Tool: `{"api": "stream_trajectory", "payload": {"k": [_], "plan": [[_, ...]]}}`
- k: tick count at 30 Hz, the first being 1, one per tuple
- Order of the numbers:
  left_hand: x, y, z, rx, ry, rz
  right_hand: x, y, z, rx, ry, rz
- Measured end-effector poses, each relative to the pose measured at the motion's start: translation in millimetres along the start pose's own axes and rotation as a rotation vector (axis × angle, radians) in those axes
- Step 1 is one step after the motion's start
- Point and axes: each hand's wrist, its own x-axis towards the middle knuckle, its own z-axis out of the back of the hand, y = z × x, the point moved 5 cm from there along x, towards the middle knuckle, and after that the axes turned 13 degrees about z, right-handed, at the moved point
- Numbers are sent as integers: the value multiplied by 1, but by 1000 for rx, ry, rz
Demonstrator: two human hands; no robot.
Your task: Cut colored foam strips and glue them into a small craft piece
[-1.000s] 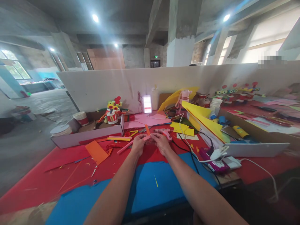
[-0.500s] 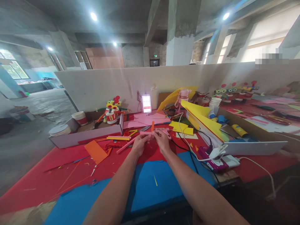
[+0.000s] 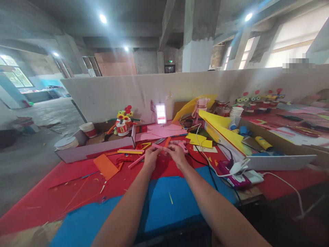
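My left hand [image 3: 151,158] is closed, pinching a narrow pink paper strip [image 3: 156,146] between thumb and fingertips. Close beside it, my right hand [image 3: 176,155] is closed at the strip's other end, with an orange paper strip [image 3: 167,141] slanting up from its fingertips. Whether the two strips are joined is hidden by the fingers. Just behind my right hand lies a pink glue gun [image 3: 184,147]. A longer pink strip [image 3: 136,161] rests on the red tabletop left of my left hand, near yellow and pink strips [image 3: 130,151].
An orange paper sheet [image 3: 106,167] lies left. Behind it, a low box [image 3: 95,151] holds a paper-cup robot figure [image 3: 122,124]. To the right are yellow papers [image 3: 199,140], a purple power strip [image 3: 238,178] with cables, and a white box [image 3: 282,161] of paper rolls. Blue sheeting [image 3: 174,206] covers the front edge.
My left hand has shifted slightly left, and the pink strip now tilts down towards my right hand. The orange strip has gone from upright to leaning right.
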Motion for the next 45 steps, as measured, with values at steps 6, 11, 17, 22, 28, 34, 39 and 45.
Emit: {"api": "stream_trajectory", "payload": {"k": [6,11,17,22,28,34,39,45], "plan": [[3,-8,9,-70,-70,-136,1,-6,4,6,-40,-26],[3,-3,1,-59,-3,-42,0,-1,3,35,-47,-34],[9,-8,17,-203,-106,-98,0,2,1,89,-42,-52],[10,-7,18,-191,-100,-85,0,5,4,225,-147,-53],[0,1,-10,75,89,-44,-2,6,1,154,-130,-42],[-3,-3,-9,155,37,-79,-2,5,2,104,-100,-41],[-1,-1,-8,147,41,-67,0,3,3,105,-71,-62],[-2,-3,-6,52,43,-55,0,-1,0,244,-68,-110]]}}
